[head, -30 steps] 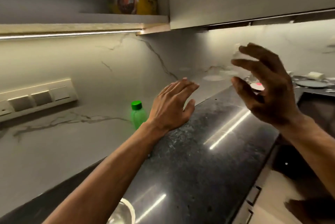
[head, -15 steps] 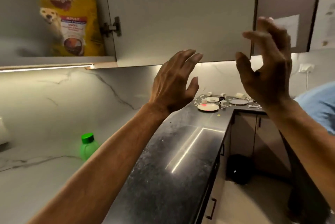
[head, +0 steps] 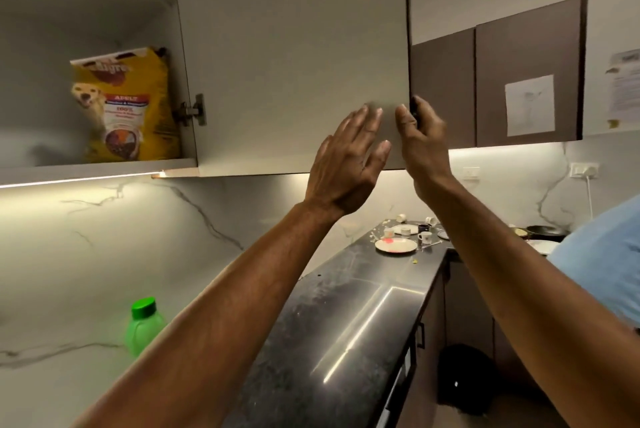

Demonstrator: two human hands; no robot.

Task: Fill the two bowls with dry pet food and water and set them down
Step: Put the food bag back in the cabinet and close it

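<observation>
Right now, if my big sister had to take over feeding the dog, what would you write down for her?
Left hand: open, fingers straight, in front of the cupboard door, holding nothing.
Right hand: fingers curled round the door's free edge.
Dog food bag: upright on the open cupboard's shelf, untouched.
Green bottle: on the counter by the wall.
Bowls: not in view.
Done: nothing visible yet.
Left: take the bag down, fill both bowls with food and water, set them down.

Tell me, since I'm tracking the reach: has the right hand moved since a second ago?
Yes. The right hand rose from above the counter to grip the cabinet door edge.
</observation>
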